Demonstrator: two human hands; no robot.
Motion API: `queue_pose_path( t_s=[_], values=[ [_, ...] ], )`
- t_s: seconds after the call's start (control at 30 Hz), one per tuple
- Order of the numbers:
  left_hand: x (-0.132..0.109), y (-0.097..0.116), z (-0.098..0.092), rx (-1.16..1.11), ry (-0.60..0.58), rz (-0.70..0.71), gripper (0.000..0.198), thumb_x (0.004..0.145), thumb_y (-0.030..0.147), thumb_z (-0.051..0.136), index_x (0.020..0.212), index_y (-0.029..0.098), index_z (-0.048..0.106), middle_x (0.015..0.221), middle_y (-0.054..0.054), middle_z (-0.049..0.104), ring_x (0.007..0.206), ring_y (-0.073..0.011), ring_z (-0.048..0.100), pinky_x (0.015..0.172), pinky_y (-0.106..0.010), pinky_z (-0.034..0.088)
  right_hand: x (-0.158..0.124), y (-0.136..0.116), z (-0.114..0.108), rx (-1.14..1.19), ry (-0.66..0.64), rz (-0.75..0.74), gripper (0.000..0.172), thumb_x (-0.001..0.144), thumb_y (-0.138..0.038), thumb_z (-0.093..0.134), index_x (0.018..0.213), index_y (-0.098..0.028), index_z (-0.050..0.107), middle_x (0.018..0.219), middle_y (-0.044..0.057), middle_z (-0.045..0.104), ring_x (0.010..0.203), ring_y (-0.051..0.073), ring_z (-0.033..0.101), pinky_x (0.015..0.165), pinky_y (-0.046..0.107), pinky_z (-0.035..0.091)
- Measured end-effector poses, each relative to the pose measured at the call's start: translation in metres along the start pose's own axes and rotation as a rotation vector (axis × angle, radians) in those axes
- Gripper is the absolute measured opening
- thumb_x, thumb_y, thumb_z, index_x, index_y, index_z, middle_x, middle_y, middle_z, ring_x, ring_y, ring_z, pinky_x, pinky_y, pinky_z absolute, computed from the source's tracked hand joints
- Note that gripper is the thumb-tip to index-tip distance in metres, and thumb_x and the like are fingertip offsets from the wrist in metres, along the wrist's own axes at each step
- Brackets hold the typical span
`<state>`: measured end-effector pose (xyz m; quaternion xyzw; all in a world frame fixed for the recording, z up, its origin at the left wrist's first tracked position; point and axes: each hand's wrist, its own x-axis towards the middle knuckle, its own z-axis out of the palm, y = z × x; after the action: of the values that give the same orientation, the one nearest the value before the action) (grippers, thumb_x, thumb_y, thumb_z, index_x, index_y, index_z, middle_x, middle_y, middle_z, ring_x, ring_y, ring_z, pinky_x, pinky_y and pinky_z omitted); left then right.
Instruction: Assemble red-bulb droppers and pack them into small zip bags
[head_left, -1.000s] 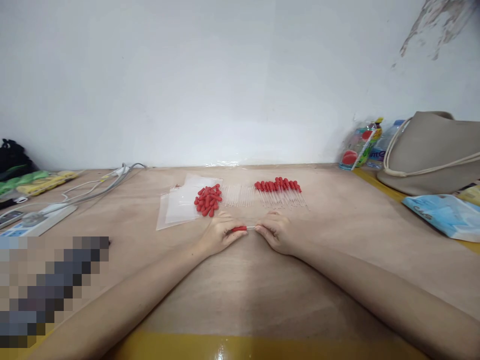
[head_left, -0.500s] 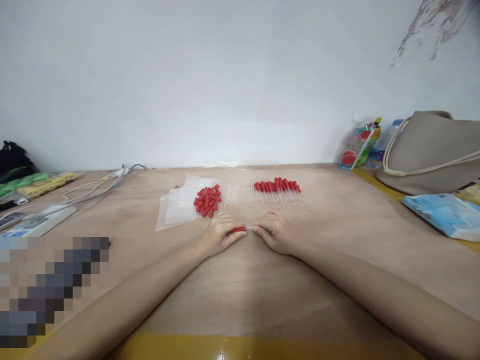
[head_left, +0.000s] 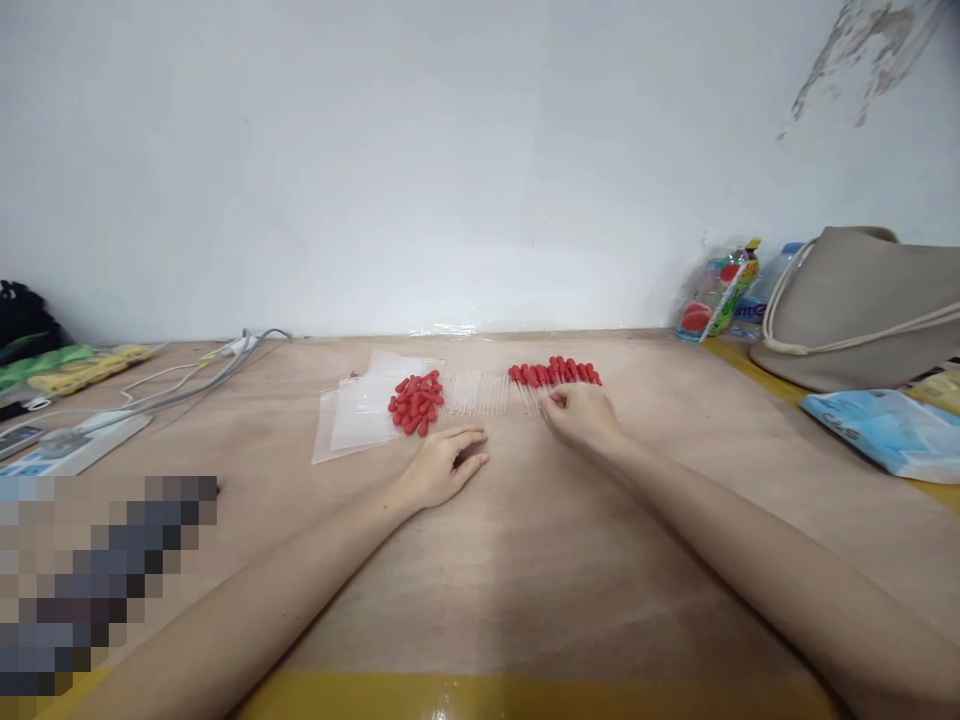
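Stretching back to a pale wall (head_left: pixel 375 170), the brown tabletop (head_left: pixel 420 580) has a yellow strip (head_left: pixel 360 695) along its near edge. Brown marks (head_left: pixel 870 60) stain the wall's upper right. At the far left, cables (head_left: pixel 225 355) run to a white power strip (head_left: pixel 112 440); at the right, a drink bottle (head_left: pixel 697 310) stands beside a grey bag (head_left: pixel 870 310), with a blue packet (head_left: pixel 889 432) in front.

Near the middle, red bulbs (head_left: pixel 415 402) lie heaped partly over clear plastic bags (head_left: pixel 360 413). Just beside them lie bare clear tubes (head_left: pixel 476 393), then a row of red-capped droppers (head_left: pixel 555 371).

Half a second ago both hands met at one capped tube; now they are apart. The left hand (head_left: pixel 442 466) stays near the heap, thumb and fingers parted around nothing visible. The right hand (head_left: pixel 586 412) has moved up to the row, its fingertips drawn together over the clear stems; whether they grip one, I cannot tell.
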<state>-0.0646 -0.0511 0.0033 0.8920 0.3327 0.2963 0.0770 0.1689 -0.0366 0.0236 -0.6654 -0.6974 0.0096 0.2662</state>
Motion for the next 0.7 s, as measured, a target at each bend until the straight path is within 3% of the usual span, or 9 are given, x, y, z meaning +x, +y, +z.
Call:
queue_pose_path(
  t_s=[0.13,0.3,0.57,0.7],
  values=[
    [0.0,-0.001,0.001,-0.01,0.0,-0.001,0.025,0.081,0.025,0.052,0.102,0.016,0.062,0.109,-0.01,0.062,0.098,-0.0194,0.059,0.085,-0.035,0.048,0.025,-0.006,0.014,-0.079,0.051,0.179,0.034,0.079,-0.038,0.043,0.063,-0.019,0.065,0.066,0.006,0.064,0.068,0.02,0.059,0.055,0.026,0.036],
    [-0.002,-0.004,0.002,-0.018,0.008,0.021,0.023,0.08,0.024,0.053,0.099,0.017,0.063,0.108,-0.009,0.062,0.096,-0.0193,0.06,0.084,-0.034,0.049,0.044,-0.015,0.029,-0.134,0.021,0.296,0.033,0.079,-0.036,0.042,0.081,-0.017,0.069,0.08,0.012,0.067,0.08,0.024,0.061,0.063,0.031,0.042],
    [-0.001,-0.004,0.003,-0.008,-0.012,0.01,0.024,0.081,0.025,0.052,0.1,0.016,0.063,0.107,-0.01,0.062,0.096,-0.0191,0.059,0.085,-0.034,0.049,0.047,-0.013,0.033,-0.129,0.027,0.301,0.041,0.08,-0.05,0.041,0.086,-0.018,0.067,0.084,0.011,0.066,0.082,0.025,0.061,0.065,0.033,0.043],
    [-0.001,-0.004,0.003,-0.005,0.001,0.025,0.024,0.082,0.025,0.051,0.101,0.017,0.063,0.107,-0.009,0.062,0.096,-0.0189,0.059,0.083,-0.033,0.049,0.044,-0.02,0.033,-0.136,0.061,0.188,0.042,0.082,-0.05,0.038,0.085,-0.019,0.066,0.083,0.008,0.066,0.079,0.022,0.06,0.066,0.03,0.041]
  ],
)
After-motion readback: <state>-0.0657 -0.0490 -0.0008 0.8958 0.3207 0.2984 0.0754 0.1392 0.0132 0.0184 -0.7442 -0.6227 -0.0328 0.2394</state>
